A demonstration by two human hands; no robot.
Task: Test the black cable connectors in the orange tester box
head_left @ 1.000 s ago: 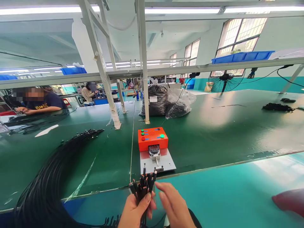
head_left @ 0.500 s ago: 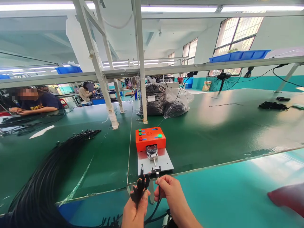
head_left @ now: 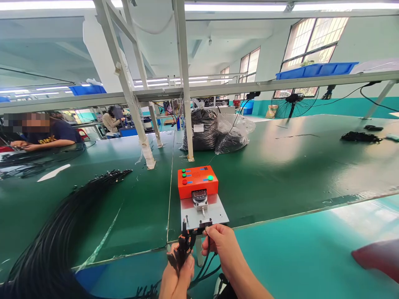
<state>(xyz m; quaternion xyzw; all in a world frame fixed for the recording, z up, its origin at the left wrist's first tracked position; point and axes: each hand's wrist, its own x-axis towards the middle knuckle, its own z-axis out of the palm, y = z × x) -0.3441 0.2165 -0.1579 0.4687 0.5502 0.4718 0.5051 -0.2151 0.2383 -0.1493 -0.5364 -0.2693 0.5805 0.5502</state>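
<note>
My left hand (head_left: 179,272) is closed round a bunch of black cables, whose connector ends (head_left: 183,247) with orange tips fan out above the fingers. Between thumb and fingertips, my right hand (head_left: 222,245) pinches one black cable (head_left: 208,245); its connector end is at the front edge of the metal plate (head_left: 218,211) and mostly hidden by the fingers. On that plate a round digital gauge (head_left: 199,197) with a lit display stands with its probe pointing towards me. Behind it sits an orange box (head_left: 198,179) with green and red buttons.
A thick bundle of black cables (head_left: 56,224) curves over the green table (head_left: 264,182) at left. Bags of black material (head_left: 204,131) stand behind the white post (head_left: 186,104). A person (head_left: 56,133) sits at far left. More black cable (head_left: 360,137) lies at right.
My right hand has brought the cable's connector slightly forward to the plate's front edge, and its bright tip is now out of sight. The left hand's bunch has shifted slightly.
</note>
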